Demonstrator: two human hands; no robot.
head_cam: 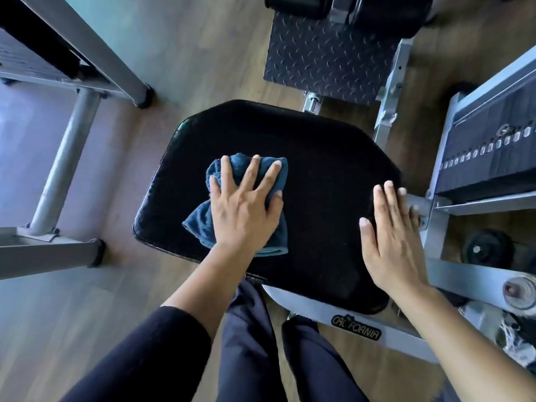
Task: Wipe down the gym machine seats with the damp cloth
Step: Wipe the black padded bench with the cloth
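Black padding covers the seat point(319, 152), which sits in the middle of the view on a grey metal frame point(388, 111). The blue terry cloth point(200, 224) lies bunched on the left half of the seat, toward the near edge.

The left hand point(245, 210) presses down on the cloth with fingers straight and spread. Its grip is fully open and closes round nothing; the flat palm alone pins the cloth to the padding. This spread likely distributes pressure over a wide patch, so the whole cloth travels with each stroke.

The right hand point(396, 245) lies flat on the right edge of the seat. Its grip is likewise open and holds nothing. This placement appears to brace the body while the other hand works.

A weight stack point(487, 158) stands to the right, well apart from the cloth.

Judging from the cloth position, wiping of this seat is under way, and the right and far portions probably remain to be covered. A stroke toward the right would require the right hand to lift clear first.
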